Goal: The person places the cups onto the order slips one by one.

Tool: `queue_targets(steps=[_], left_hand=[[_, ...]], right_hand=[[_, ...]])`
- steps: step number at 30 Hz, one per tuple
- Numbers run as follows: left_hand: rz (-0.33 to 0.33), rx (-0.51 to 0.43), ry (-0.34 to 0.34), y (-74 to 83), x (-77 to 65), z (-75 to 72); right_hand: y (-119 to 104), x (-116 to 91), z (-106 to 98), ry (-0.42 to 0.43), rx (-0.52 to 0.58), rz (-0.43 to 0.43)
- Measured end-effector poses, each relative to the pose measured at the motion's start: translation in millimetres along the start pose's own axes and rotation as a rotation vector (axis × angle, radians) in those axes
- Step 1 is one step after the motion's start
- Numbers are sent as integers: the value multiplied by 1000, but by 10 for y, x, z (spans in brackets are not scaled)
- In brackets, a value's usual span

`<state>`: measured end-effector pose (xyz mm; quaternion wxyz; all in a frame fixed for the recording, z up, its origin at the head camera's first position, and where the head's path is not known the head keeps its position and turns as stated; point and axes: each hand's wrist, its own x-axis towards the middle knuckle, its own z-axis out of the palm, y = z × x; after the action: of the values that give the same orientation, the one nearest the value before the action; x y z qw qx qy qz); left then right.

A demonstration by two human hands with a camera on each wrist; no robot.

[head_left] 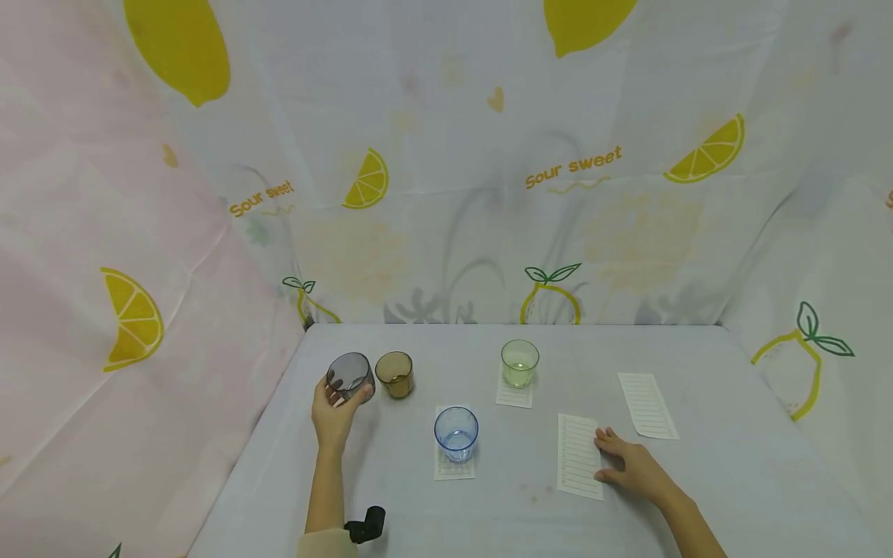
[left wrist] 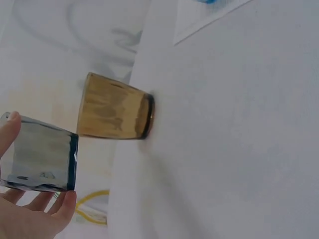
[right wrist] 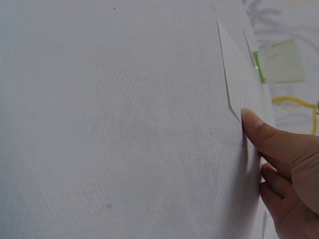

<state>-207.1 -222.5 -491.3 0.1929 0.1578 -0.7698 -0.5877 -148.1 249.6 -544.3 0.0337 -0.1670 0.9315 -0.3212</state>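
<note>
My left hand (head_left: 335,415) grips a grey glass tumbler (head_left: 352,373) between thumb and fingers. In the left wrist view, the grey tumbler (left wrist: 42,157) is raised off the table, close beside a brown tumbler (left wrist: 114,107) that stands upright. Over on the right, my right hand (head_left: 631,465) rests by the right edge of a lined paper sheet (head_left: 579,457). Its thumb and fingers are spread apart in the head view. The right wrist view has the thumb (right wrist: 254,122) touching the edge of the paper (right wrist: 234,74).
A blue tumbler (head_left: 456,432) stands on a paper sheet (head_left: 453,470) near the middle. Farther back, a green tumbler (head_left: 519,363) stands on another sheet (head_left: 514,397). One more lined sheet (head_left: 649,407) lies at the right. Lemon-printed cloth (head_left: 446,155) surrounds the white table (head_left: 502,511).
</note>
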Motion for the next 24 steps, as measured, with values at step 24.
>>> queue_targets(steps=[24], left_hand=[[110,-131,-253,623,-219,57]], right_hand=[[5,-5,11,9,-8,8]])
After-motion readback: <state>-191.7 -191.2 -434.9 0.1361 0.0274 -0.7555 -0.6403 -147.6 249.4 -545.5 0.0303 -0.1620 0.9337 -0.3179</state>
